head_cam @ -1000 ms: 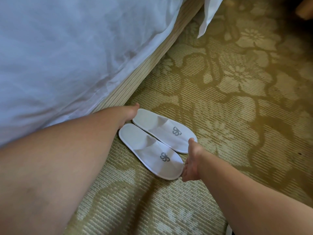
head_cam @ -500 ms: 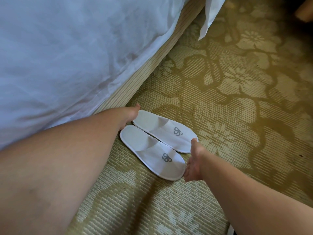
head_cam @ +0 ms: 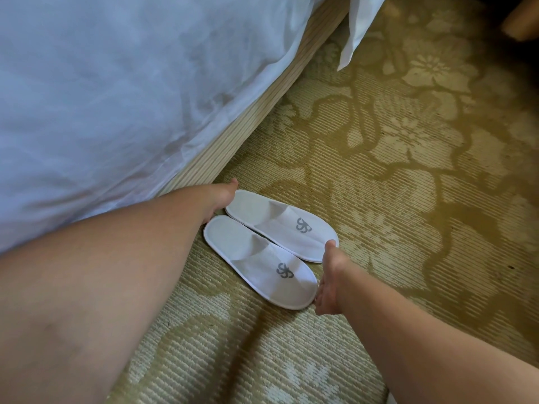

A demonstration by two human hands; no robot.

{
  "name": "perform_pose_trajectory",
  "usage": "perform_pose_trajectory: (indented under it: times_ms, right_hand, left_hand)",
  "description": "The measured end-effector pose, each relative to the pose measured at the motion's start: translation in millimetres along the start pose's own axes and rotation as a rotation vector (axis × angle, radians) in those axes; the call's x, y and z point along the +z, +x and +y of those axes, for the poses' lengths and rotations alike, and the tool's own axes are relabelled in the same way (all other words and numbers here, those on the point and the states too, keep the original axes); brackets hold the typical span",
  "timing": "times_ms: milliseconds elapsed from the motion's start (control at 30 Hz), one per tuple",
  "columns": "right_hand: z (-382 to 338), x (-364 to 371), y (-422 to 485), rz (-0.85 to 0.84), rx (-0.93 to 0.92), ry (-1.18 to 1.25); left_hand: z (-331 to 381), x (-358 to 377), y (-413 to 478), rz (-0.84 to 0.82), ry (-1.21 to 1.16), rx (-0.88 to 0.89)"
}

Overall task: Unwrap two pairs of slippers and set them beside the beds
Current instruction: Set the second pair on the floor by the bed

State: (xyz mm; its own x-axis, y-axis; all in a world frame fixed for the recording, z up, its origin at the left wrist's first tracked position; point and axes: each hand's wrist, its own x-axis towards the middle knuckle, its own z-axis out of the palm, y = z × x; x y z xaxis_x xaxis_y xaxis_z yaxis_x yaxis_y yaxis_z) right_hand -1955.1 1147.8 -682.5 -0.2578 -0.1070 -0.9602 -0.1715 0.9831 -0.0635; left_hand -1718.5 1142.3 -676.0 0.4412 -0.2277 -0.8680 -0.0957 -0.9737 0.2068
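Observation:
Two white slippers with grey logos lie side by side on the carpet next to the bed: the nearer slipper point(head_cam: 259, 262) and the farther slipper point(head_cam: 281, 224). My left hand point(head_cam: 220, 198) rests against their heel ends, close to the bed base. My right hand point(head_cam: 329, 279) is flat against their toe ends, fingers spread. Neither hand grips a slipper; both just touch the edges.
The bed point(head_cam: 116, 83) with white duvet fills the upper left; its striped base point(head_cam: 253, 112) runs diagonally. A white sheet corner point(head_cam: 357, 30) hangs at the top. Patterned green-gold carpet point(head_cam: 408, 170) spreads to the right. A wooden furniture piece point(head_cam: 522, 27) sits top right.
Both hands stay against the slipper ends; the pair has shifted only slightly, mostly from head movement.

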Motion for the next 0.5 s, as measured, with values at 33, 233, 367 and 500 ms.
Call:
perform_pose_trajectory:
  times_ms: [33, 233, 367, 500]
  right_hand:
    - [1.5, 1.4, -0.1, -0.002, 0.003, 0.003]
    - [4.9, 7.4, -1.0, 0.043, -0.009, 0.021]
    - [3.1, 7.1, -3.3, 0.048, -0.022, 0.012]
    - [3.4, 6.4, -5.3, 0.038, -0.037, -0.010]
  left_hand:
    - [-0.1, 0.0, 1.2, 0.016, 0.005, 0.001]
    - [0.2, -0.8, 2.2, -0.014, 0.004, -0.011]
    - [0.7, -0.7, 2.5, -0.040, 0.014, -0.007]
    - [0.7, -1.4, 1.5, -0.048, 0.013, -0.013]
